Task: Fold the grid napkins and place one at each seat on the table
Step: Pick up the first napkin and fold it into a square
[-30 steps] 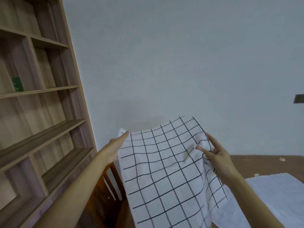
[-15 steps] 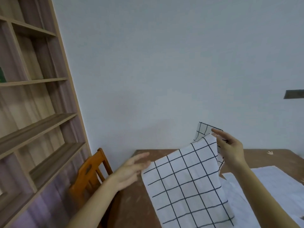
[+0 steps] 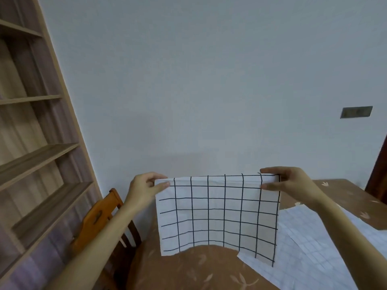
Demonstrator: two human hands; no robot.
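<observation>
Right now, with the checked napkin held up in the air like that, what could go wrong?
The left hand and right hand pinch only the top corners of the grid napkin, so a slipped corner could let it flop open. Its bottom edge hangs lower on the right, so the fold may come out crooked. It dangles over the pale cloth on the table and might ruffle it when laid down.
</observation>
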